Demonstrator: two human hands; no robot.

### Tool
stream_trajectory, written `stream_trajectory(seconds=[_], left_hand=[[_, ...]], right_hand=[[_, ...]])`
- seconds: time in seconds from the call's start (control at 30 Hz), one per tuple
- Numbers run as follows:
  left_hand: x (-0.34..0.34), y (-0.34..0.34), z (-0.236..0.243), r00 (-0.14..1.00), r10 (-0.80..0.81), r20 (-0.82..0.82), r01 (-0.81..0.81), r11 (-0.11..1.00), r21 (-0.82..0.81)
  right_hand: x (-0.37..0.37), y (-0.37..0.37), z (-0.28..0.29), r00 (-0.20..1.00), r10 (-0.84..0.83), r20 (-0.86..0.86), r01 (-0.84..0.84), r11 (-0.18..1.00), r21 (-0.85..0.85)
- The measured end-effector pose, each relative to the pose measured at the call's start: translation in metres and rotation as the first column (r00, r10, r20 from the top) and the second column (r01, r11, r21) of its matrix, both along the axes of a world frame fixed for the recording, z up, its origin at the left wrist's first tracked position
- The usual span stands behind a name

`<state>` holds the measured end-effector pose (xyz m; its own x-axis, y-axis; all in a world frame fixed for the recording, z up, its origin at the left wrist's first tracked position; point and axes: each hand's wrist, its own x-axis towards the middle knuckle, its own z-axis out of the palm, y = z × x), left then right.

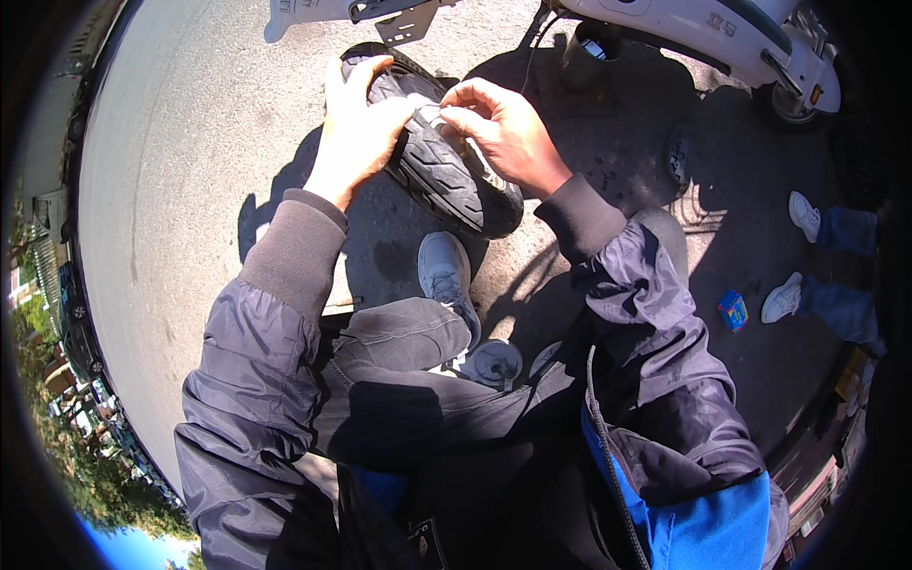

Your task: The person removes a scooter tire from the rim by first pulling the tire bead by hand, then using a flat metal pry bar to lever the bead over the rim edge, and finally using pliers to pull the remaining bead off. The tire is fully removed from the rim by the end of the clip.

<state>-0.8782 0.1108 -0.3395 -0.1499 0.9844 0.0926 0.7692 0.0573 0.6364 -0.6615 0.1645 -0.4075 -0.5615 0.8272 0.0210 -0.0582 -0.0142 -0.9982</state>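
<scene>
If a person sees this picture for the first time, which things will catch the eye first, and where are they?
First comes the black tyre at the upper middle, standing on the pavement, with the left hand laid over its tread and the right hand pinching at its rim. Behind it, along the top edge, stands a white scooter. At the right edge, another person's white shoes and a small blue box lie on the ground.

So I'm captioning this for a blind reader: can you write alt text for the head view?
Two hands grip a black tyre standing on the pavement, the left hand over its tread and the right hand pinching at its rim. A white scooter is parked behind, and another person's white shoes show at right.
</scene>
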Motion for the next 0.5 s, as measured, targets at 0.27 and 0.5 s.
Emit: stream_trajectory(seconds=[0.27,0.5], left_hand=[[0.0007,0.0007,0.0009,1.000,0.004,-0.022,-0.005,1.000,-0.022],[0.0016,0.0036,-0.0006,1.000,0.004,-0.009,-0.004,1.000,-0.017]], right_hand=[[-0.0020,0.0026,-0.0029,0.999,0.007,-0.043,-0.011,0.996,-0.094],[0.0007,0.0047,0.0024,1.000,0.020,-0.011,-0.021,0.995,-0.097]])
